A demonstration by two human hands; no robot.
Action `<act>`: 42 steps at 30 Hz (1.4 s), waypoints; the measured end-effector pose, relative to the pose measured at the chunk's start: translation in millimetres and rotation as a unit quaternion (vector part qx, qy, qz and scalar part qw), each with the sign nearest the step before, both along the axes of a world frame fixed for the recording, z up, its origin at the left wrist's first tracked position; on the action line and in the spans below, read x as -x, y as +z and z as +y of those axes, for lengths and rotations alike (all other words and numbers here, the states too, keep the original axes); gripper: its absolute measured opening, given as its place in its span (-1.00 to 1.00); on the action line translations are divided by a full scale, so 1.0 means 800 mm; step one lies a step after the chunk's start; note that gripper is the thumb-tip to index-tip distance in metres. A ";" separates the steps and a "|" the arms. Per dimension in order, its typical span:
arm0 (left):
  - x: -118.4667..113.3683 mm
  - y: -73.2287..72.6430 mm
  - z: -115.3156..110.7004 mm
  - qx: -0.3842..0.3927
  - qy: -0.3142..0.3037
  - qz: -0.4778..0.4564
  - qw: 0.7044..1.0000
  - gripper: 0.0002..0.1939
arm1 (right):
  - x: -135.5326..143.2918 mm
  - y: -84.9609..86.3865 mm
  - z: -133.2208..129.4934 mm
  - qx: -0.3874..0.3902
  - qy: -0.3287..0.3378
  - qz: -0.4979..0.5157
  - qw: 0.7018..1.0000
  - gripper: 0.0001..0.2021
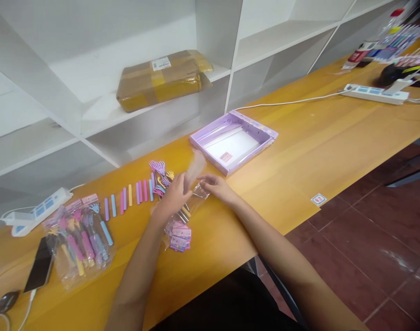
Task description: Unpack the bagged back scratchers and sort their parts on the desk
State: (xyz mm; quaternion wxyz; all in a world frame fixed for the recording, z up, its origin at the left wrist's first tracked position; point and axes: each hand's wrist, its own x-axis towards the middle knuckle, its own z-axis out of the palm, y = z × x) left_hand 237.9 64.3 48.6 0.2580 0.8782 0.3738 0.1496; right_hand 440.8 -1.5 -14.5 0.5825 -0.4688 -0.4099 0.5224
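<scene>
My left hand (175,197) is closed around a blurred, translucent plastic bag (196,166) that sticks up past the fingers. To its right, my right hand (217,187) pinches the edge of clear plastic film (200,191); whether both pieces are one bag I cannot tell. Beneath and behind the left hand lies a bunch of small hand-shaped back scratchers (157,167) with metal rods, partly hidden by that hand. Pink and purple printed cards (180,236) lie just below it. A row of pastel handle tubes (130,195) runs along the table to the left.
A purple tray box (213,158) holding a back scratcher stands beyond my hands. Bagged back scratchers (82,239), a phone (40,264) and a power strip (42,211) are at left. Shelves with a taped parcel (161,80) rise behind. Another power strip (375,93) and bottles (360,55) are far right.
</scene>
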 end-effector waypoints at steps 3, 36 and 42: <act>0.000 0.006 -0.015 -0.006 -0.039 0.065 0.997 -0.51 | -0.001 0.001 0.002 0.006 -0.076 -0.024 0.997 -0.84; -0.026 0.063 -0.014 -0.360 -0.271 0.224 0.864 -0.70 | 0.031 0.065 -0.070 -0.040 0.030 -0.661 0.748 -0.04; -0.029 0.120 0.043 -0.396 -0.054 0.151 0.904 -0.31 | 0.030 0.097 0.007 0.031 -0.059 -0.705 0.706 -0.18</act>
